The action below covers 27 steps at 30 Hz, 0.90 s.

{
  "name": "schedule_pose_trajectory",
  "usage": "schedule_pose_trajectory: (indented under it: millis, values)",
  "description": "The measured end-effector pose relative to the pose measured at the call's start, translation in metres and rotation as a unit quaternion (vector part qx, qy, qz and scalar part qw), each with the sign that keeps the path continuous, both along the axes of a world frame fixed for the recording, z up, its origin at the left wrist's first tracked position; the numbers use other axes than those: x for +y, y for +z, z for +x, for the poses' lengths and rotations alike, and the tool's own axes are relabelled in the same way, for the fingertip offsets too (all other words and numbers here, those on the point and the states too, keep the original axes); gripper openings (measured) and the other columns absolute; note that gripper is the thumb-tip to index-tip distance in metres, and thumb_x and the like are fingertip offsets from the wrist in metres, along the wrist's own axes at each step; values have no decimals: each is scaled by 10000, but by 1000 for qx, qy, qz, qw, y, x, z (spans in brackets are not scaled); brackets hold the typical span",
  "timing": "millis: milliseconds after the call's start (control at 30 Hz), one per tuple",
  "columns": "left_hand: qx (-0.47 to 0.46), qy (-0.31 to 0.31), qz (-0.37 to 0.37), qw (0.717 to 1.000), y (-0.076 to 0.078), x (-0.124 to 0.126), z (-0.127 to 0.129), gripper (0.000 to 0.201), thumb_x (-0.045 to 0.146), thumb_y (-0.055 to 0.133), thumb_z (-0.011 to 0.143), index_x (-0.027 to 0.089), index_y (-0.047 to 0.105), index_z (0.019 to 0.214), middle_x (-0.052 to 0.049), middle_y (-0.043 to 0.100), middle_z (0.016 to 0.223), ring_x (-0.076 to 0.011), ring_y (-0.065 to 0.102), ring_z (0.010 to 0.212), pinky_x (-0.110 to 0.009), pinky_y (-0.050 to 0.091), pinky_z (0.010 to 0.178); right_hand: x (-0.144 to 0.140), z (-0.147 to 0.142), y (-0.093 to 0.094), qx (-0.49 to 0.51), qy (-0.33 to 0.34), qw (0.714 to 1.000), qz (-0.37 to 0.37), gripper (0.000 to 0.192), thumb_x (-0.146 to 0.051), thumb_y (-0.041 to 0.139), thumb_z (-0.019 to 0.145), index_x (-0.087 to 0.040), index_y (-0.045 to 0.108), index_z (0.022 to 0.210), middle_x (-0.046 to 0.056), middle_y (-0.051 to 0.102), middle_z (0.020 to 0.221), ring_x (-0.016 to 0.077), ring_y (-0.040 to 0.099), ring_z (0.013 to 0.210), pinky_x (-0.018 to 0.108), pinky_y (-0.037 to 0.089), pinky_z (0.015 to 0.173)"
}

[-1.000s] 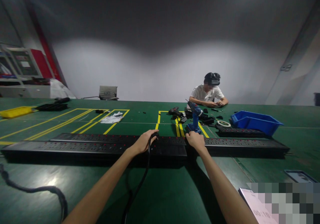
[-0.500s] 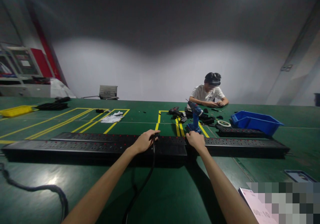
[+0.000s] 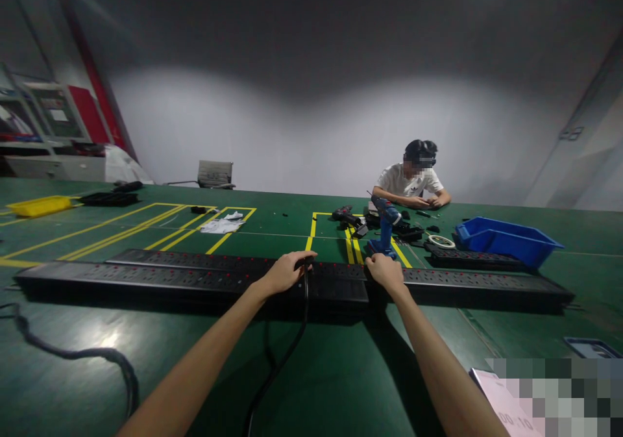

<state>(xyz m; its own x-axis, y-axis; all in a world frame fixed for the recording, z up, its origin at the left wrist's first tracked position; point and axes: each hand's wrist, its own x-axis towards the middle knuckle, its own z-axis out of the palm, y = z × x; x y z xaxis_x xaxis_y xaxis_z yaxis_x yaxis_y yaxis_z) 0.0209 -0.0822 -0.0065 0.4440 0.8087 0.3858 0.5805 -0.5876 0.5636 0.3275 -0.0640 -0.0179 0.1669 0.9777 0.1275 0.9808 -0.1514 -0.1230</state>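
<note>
While plugging: both hands (image 3: 287,272) on power strip (image 3: 195,280).

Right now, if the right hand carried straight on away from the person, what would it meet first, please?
Probably the blue drill standing just beyond the right hand, which rests on the black power strip; depth is hard to judge.

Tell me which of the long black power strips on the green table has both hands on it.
The nearest power strip, at its right end: the left hand holds a black cable there and the right hand rests alongside. The others lie untouched.
</note>
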Motion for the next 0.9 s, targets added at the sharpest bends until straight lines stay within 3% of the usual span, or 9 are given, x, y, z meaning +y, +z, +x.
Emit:
schedule_pose_trajectory:
  millis: [367,900]
  values:
    - [-13,-5,-22,1000,2,0,-4,394,389,561,834,228,618,1190,-33,686,1139,-204,635,1037,-347,463,962,1,-1,-2,6,-5,1000,-1,452,-396,315,931,-146,682,1019,180,671,1053,291,608,1029,391,363,897]
    - [10,-14,-3,1000,-3,4,-6,373,355,545,849,258,629,1199,-2,658,1206,-195,608,1107,-337,438,1003,7,3,-10,7,3,1000,21,430,-393,333,908,-145,680,967,169,682,1005,301,621,962,403,374,861]
